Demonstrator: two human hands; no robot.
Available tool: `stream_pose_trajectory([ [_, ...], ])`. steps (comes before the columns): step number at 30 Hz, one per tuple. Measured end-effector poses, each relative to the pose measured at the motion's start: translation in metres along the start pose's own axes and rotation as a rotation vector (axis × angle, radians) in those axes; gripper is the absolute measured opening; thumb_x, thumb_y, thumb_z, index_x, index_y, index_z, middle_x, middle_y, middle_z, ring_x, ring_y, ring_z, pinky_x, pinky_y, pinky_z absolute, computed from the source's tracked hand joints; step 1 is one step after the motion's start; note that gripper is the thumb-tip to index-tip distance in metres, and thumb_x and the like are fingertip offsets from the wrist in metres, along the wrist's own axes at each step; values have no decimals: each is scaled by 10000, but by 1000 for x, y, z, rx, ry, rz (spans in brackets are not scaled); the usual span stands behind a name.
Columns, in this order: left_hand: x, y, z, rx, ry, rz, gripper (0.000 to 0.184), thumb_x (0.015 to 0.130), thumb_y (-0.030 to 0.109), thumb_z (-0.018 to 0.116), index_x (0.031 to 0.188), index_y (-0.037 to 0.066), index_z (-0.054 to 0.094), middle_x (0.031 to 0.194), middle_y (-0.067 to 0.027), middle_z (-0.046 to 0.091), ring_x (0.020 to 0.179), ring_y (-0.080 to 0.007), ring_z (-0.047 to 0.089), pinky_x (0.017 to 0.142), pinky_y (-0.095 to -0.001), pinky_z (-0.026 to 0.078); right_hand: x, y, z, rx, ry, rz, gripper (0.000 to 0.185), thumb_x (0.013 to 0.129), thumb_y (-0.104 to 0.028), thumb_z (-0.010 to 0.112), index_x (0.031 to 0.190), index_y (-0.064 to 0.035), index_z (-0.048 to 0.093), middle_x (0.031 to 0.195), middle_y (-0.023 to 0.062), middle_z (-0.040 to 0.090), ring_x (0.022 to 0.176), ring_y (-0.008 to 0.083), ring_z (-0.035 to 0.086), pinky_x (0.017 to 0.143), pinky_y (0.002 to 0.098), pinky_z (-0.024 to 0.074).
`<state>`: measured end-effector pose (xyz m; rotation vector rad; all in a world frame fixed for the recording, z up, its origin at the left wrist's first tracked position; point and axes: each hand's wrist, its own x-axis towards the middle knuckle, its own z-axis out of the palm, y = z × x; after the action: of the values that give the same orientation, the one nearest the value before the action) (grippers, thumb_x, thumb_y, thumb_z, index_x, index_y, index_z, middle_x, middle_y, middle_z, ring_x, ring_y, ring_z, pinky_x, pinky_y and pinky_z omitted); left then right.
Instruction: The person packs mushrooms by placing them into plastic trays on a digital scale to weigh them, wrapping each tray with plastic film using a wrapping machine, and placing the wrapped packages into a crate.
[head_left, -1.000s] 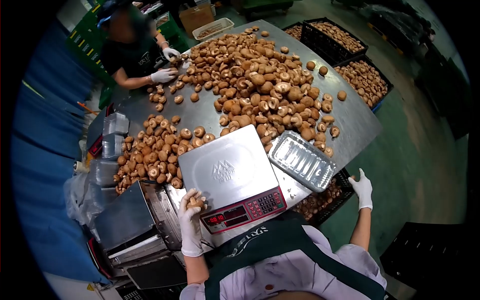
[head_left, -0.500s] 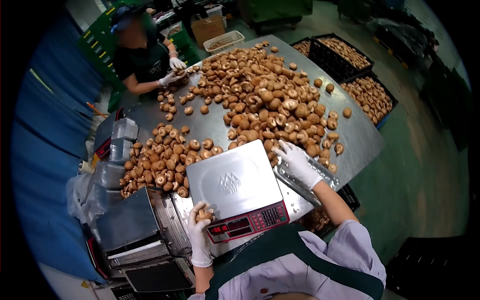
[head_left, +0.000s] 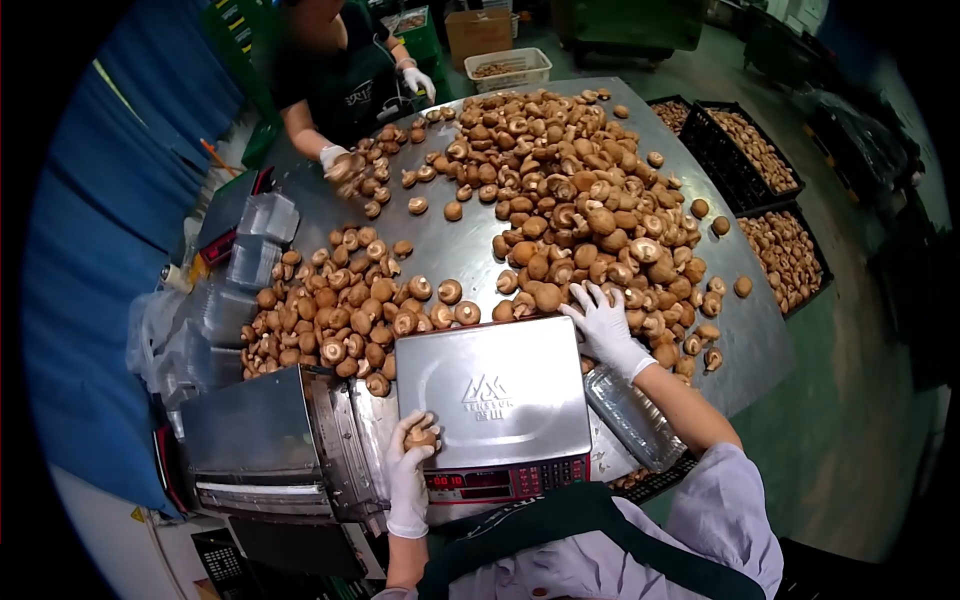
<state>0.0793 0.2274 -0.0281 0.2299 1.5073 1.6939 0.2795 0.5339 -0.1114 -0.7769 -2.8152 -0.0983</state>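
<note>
My left hand, gloved in white, is closed around a brown mushroom at the left front edge of a digital scale. No item lies on the scale's metal plate; its red display reads about -0.010. My right hand, also gloved, is at the near edge of the big mushroom pile, just beyond the scale's right corner. Its fingers are spread and touch the mushrooms there. Under my right wrist lies a clear plastic tray, to the right of the scale.
A smaller mushroom heap lies left of the scale. Stacked clear trays and a second scale stand at the far left. Across the metal table, a co-worker's gloved hand handles mushrooms. Black crates of mushrooms stand at right.
My right hand has moved off the clear tray and onto the pile's near edge. My left hand still holds its mushroom. The co-worker's hands have moved apart. The view has shifted.
</note>
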Motion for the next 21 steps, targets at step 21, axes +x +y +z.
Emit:
stream_pose_trajectory([
  [21, 29, 9, -5, -15, 107, 10, 566, 643, -54, 472, 1208, -38, 496, 1158, -145, 553, 1012, -235, 577, 865, -312, 488, 169, 20, 30, 16, 29, -222, 588, 706, -187, 684, 1258, -240, 489, 1311, 137, 438, 1065, 318, 519, 846, 462, 410],
])
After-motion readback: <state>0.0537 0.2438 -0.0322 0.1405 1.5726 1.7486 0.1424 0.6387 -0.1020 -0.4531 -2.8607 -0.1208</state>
